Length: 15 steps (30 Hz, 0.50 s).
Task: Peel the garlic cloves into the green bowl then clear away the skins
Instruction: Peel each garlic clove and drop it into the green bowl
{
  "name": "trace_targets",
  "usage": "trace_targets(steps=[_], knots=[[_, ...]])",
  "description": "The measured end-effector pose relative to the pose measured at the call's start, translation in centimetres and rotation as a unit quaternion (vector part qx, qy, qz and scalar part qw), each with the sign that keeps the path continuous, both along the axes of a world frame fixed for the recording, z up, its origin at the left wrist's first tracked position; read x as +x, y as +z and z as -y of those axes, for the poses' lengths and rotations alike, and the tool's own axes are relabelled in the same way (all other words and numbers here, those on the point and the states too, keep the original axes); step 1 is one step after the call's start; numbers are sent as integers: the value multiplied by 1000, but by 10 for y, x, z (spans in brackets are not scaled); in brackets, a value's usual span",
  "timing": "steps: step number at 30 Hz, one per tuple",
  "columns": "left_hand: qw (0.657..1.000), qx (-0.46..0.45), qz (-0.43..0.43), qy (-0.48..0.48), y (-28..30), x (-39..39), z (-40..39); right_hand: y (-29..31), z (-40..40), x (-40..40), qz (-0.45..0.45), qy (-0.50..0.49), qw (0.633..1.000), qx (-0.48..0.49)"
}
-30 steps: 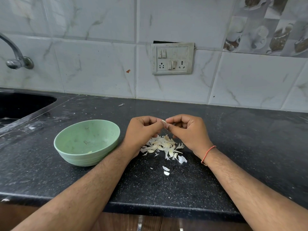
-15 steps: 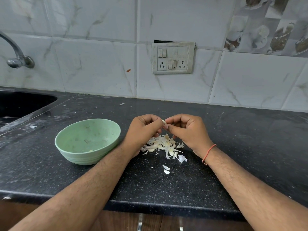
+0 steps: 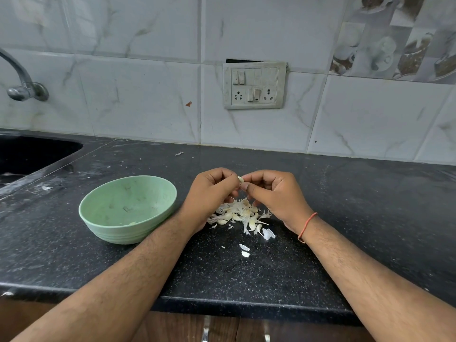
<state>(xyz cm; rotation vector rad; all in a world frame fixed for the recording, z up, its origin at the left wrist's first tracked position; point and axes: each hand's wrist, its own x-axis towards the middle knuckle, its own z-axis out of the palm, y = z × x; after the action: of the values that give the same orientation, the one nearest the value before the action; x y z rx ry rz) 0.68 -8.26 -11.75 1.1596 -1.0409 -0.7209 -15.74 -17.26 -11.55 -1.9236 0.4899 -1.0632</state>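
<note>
A small garlic clove [image 3: 240,180] is pinched between the fingertips of my left hand [image 3: 209,193] and my right hand [image 3: 274,191], both held just above the black counter. Directly beneath them lies a pile of garlic cloves and papery skins [image 3: 238,214], with a few loose white skin flakes [image 3: 244,250] nearer to me. The green bowl [image 3: 128,208] stands on the counter to the left of my left wrist; only small flecks and a pale sliver show inside it.
The black counter [image 3: 345,206] runs to a front edge near me. A dark sink [image 3: 29,154] lies at the far left under a metal tap [image 3: 22,87]. A switch and socket plate [image 3: 255,85] hangs on the tiled wall.
Both hands stay together on the clove with only slight finger movement. The pile and bowl have not moved.
</note>
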Motion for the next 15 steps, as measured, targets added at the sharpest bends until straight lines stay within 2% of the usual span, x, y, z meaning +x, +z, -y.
trace_targets(steps=[8,15], knots=[[999,11,27,23,0,0,0,1,3,0,31,7,997,75],[997,7,65,48,-2,0,1,2,4,-1,28,-5,997,77]])
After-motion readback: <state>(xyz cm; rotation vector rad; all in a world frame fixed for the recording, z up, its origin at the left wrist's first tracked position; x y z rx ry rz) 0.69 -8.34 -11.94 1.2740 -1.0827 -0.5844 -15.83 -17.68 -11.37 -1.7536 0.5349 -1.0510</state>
